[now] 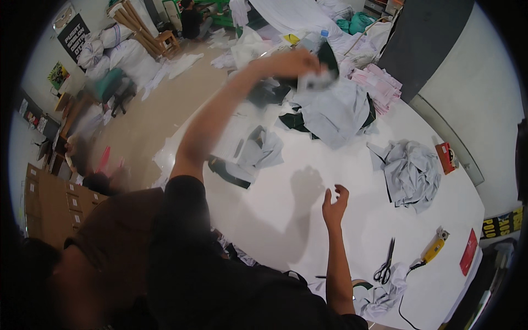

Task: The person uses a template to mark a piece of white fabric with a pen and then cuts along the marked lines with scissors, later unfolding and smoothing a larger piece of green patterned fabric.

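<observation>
White tabletop (366, 225): grey cloth (335, 113) over dark green pieces (293, 122), upper centre; crumpled pile (413, 173), right; scissors (384, 271) and yellow cutter (434, 249), lower right.

Bulging white sacks (133, 63) (long brown rolls (135, 25) just beside them) sit near a green chair (108, 83).

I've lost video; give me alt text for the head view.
The left hand holds a motion-blurred dark green and whitish cloth beside a grey fabric pile. The right hand hovers, apparently empty, over a white table with scissors and a yellow corded tool.
</observation>
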### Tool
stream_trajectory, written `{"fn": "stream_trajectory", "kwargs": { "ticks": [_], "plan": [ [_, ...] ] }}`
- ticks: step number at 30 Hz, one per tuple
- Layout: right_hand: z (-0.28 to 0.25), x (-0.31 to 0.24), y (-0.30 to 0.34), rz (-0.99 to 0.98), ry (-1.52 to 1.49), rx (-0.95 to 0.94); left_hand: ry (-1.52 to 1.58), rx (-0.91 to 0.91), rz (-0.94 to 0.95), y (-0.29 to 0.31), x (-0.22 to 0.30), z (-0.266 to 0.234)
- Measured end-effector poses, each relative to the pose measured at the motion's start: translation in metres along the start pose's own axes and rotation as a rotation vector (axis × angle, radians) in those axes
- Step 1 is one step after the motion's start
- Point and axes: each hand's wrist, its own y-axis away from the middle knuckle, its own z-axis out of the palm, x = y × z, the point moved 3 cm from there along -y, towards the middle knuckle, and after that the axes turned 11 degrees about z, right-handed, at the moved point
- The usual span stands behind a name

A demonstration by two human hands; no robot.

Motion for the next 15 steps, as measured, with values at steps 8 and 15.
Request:
{"fn": "stream_trajectory", "kwargs": {
  "ticks": [8, 15],
  "plan": [
    [0.03, 0.065, 0.056, -0.233, 0.291, -0.114, -0.313, -0.5, -0.373, 0.149, -0.125, 0.186],
    [0.035, 0.058, 0.058, -0.194, 0.468, -0.105, -0.285, -0.123, -0.571, 0.136, -0.21, 0.168]
  ]
}}
